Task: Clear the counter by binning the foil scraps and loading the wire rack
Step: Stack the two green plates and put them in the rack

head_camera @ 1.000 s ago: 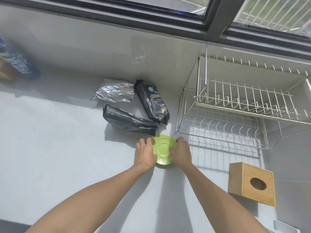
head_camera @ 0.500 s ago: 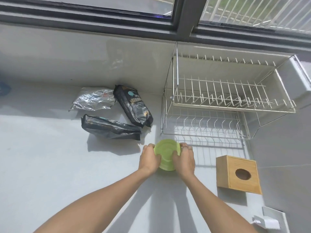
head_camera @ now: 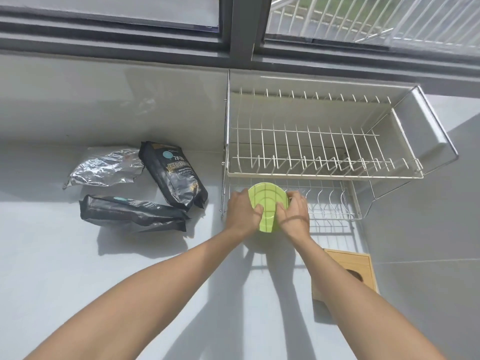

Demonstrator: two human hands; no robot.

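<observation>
Both hands hold a green plate upright, its underside facing me. My left hand grips its left edge and my right hand its right edge. The plate is lifted off the counter, at the front left of the two-tier wire rack, level with the lower tier. Both tiers of the rack hold nothing. A crumpled silver foil bag lies on the counter at the left, by the wall. Two black foil packs lie beside it, one angled and one flat in front.
A wooden tissue box stands on the counter to the right, partly behind my right forearm. The grey counter runs left and toward me. A wall and a window frame close off the far side, behind the rack.
Both hands have raised the green plate off the counter, tilted it upright and carried it right, up to the rack's lower tier. The view has shifted right.
</observation>
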